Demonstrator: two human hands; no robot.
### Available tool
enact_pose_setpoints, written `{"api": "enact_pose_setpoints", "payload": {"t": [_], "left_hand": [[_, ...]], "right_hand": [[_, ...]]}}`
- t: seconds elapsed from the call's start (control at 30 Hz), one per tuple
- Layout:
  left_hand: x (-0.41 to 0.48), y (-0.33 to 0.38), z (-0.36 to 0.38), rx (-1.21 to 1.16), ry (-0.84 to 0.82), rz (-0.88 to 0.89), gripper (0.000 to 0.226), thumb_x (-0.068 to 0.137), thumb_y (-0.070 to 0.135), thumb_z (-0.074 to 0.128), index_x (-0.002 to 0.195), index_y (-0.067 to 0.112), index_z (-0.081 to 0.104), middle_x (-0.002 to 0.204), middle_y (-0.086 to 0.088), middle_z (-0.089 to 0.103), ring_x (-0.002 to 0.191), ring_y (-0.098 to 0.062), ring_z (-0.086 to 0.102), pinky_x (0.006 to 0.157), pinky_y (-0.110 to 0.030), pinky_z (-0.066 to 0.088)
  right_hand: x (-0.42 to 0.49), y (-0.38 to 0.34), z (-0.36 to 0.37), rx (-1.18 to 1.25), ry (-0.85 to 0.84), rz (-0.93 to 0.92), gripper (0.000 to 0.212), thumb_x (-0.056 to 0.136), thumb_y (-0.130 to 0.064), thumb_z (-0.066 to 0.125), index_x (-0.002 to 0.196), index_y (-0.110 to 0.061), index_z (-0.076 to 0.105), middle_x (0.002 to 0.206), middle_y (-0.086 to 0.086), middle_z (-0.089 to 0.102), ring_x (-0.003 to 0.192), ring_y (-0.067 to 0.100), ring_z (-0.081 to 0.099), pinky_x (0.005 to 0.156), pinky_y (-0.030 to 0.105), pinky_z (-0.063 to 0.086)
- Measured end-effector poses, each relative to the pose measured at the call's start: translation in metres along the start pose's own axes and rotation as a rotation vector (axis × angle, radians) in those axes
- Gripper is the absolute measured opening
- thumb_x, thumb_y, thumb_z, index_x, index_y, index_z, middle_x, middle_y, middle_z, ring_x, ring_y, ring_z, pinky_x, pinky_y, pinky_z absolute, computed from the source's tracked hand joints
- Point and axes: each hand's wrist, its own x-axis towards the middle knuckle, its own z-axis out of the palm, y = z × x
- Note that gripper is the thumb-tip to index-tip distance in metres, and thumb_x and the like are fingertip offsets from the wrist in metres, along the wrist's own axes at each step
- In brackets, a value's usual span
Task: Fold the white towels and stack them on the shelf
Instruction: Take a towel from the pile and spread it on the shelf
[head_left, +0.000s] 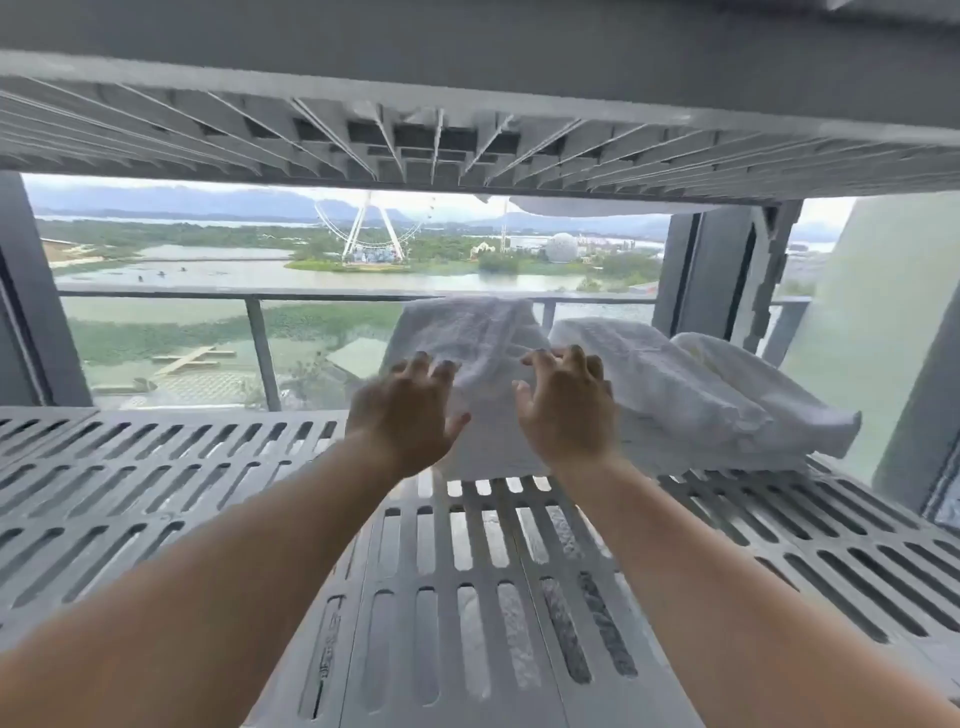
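A folded white towel (475, 338) lies on the grey slatted shelf (156, 483), reaching back to its far edge. My left hand (410, 410) rests on the towel's near left part with fingers spread. My right hand (566, 405) lies on its near right part, fingers apart and curled at the tips. Neither hand grips the cloth. Right of it lie two more folded white towels (675, 395), one leaning on the other. Another white towel's edge (582, 207) hangs over the back of the shelf above.
The upper slatted shelf (467, 140) hangs low overhead. Grey shelf posts (706, 270) stand at the right rear and a dark post (31, 291) at the left. Behind is a window with a balcony rail (260, 338). The shelf's left half is bare.
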Motion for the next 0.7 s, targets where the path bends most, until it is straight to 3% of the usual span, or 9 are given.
{"api": "enact_pose_setpoints", "payload": {"t": [0.2,0.37,0.47,0.57,0.7], "left_hand": [[0.019,-0.003,0.008,-0.056,-0.04,0.092,0.043,0.101,0.043,0.049,0.141,0.027,0.049,0.142,-0.008,0.052,0.12,-0.033,0.058,0.084,-0.046,0.053],[0.02,-0.002,0.012,-0.068,0.018,0.112,0.03,0.103,0.036,0.045,0.127,0.023,0.059,0.127,-0.005,0.06,0.098,-0.032,0.068,0.07,-0.039,0.051],[0.016,-0.004,0.016,-0.107,0.011,0.066,0.034,0.102,0.043,0.046,0.13,0.026,0.057,0.133,-0.002,0.057,0.104,-0.032,0.067,0.073,-0.04,0.053],[0.015,-0.001,0.017,-0.169,-0.112,-0.031,0.05,0.097,0.057,0.045,0.142,0.035,0.045,0.15,0.0,0.045,0.123,-0.03,0.058,0.088,-0.046,0.052],[0.016,0.007,0.017,-0.211,-0.051,-0.056,0.041,0.101,0.046,0.048,0.14,0.033,0.052,0.143,0.001,0.053,0.118,-0.029,0.06,0.09,-0.047,0.054]], "right_hand": [[0.02,0.002,0.012,-0.011,-0.206,0.137,0.043,0.096,-0.036,0.056,0.138,-0.027,0.053,0.133,0.013,0.051,0.119,0.036,0.051,0.097,0.044,0.046],[0.025,0.008,0.015,0.02,-0.136,0.137,0.038,0.096,-0.015,0.049,0.133,-0.015,0.058,0.124,0.016,0.058,0.116,0.035,0.054,0.094,0.042,0.051],[0.029,0.014,0.019,0.027,-0.124,0.175,0.03,0.094,-0.01,0.049,0.117,-0.01,0.067,0.114,0.014,0.062,0.111,0.034,0.057,0.087,0.038,0.05],[0.03,0.017,0.023,0.001,-0.108,0.15,0.024,0.093,-0.012,0.051,0.107,-0.013,0.07,0.107,0.01,0.065,0.106,0.033,0.059,0.087,0.038,0.044],[0.024,0.02,0.025,0.121,-0.065,0.088,0.022,0.093,-0.01,0.052,0.107,-0.013,0.069,0.109,0.01,0.063,0.108,0.032,0.057,0.089,0.041,0.044]]}}
